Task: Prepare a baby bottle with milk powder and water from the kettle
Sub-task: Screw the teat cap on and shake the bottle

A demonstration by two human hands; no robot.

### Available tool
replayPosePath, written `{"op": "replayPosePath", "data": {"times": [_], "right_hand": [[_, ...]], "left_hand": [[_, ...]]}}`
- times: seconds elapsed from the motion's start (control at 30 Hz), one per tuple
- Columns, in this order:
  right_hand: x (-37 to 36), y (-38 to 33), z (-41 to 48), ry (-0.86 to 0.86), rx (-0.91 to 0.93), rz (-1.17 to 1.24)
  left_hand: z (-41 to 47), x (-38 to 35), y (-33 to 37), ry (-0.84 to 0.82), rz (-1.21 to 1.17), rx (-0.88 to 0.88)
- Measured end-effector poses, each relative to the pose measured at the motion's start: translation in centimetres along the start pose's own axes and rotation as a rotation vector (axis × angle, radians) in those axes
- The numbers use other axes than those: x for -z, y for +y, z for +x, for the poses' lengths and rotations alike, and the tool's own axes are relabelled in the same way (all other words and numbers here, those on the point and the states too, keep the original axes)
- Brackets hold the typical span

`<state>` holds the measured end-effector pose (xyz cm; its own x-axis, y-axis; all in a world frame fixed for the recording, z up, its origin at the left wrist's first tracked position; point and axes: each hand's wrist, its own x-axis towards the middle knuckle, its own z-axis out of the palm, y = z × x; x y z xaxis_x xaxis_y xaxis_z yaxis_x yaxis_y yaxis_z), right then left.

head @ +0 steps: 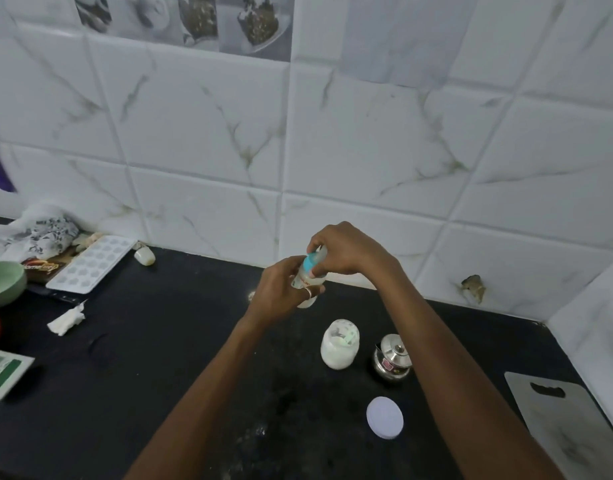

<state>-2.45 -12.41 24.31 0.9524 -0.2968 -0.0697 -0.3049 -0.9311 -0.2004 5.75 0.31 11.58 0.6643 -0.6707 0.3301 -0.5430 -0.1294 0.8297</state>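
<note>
A small clear plastic baby bottle (pixel 306 280) with a turquoise collar is held above the black stone counter (pixel 152 358), left hand (pixel 280 289) wrapped round its body, right hand (pixel 343 251) closed on the collar.

The collar is best turned squarely while the body is kept upright; the open, powder-filled glass jar (pixel 339 344), its round white lid (pixel 384 417) and the shiny steel kettle (pixel 392 362) stand nearby.
</note>
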Motion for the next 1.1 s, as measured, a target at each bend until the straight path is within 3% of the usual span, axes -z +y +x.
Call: {"op": "replayPosePath", "data": {"times": [0.17, 0.43, 0.67, 0.83, 0.9, 1.1], "right_hand": [[-1.1, 0.3, -0.6, 0.110, -0.159, -0.066], [0.3, 1.1, -0.9, -0.143, 0.124, -0.046], [-1.4, 1.3, -1.0, 0.070, -0.089, -0.149], [0.6, 1.4, -1.2, -0.132, 0.110, -0.041], [0.7, 1.1, -1.0, -0.137, 0.155, -0.079], [-0.3, 1.6, -0.5, -0.055, 0.029, -0.045]], "left_hand": [[-0.3, -0.5, 0.3, -0.008, 0.010, -0.012], [-0.7, -0.8, 0.2, -0.016, 0.017, 0.016], [-0.7, -1.1, -0.1, -0.017, 0.036, -0.039], [-0.3, -0.6, -0.2, -0.019, 0.056, 0.004], [-0.2, -0.6, 0.1, -0.014, 0.051, 0.012], [-0.5, -0.8, 0.1, 0.006, 0.028, 0.000]]}}
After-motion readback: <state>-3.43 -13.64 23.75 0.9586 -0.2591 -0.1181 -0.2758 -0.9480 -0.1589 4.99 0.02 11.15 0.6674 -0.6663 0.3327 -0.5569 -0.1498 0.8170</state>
